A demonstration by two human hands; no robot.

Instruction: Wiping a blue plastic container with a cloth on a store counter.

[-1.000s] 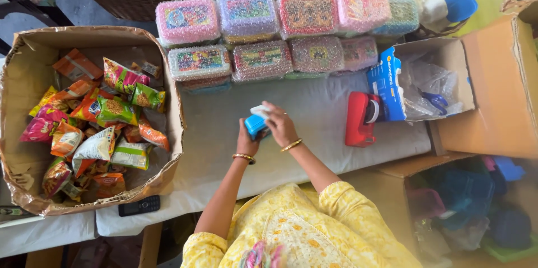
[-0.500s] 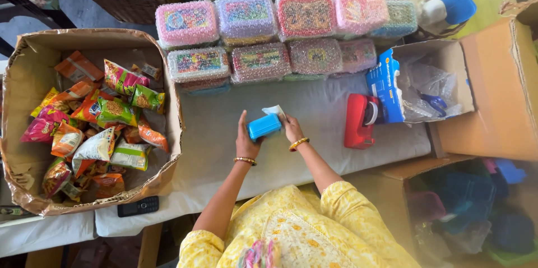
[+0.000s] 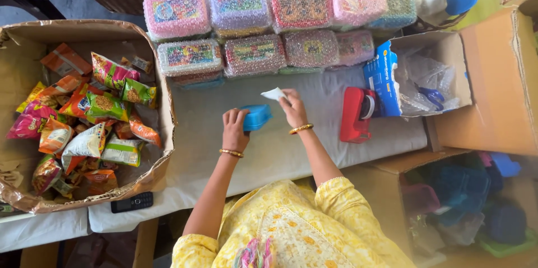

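My left hand (image 3: 233, 128) grips a small blue plastic box (image 3: 256, 116) just above the grey-covered table (image 3: 291, 150). My right hand (image 3: 293, 108) pinches a small white piece of paper (image 3: 273, 93) right beside the box's far edge. Both wrists wear gold bangles. Behind the hands stand two rows of bubble-wrapped boxes (image 3: 255, 55) with colourful lids, several per row.
A large open cardboard box (image 3: 17, 44) of bright snack packets (image 3: 89, 116) sits at left. A red tape dispenser (image 3: 356, 115) lies right of my hands, next to an open carton with a blue-printed flap (image 3: 443, 49) holding clear plastic. A black phone (image 3: 131, 202) lies at the table's near edge.
The blue box has turned flatter and shifted slightly right in my left hand. My right hand has come off the box and now holds the white paper beside it.
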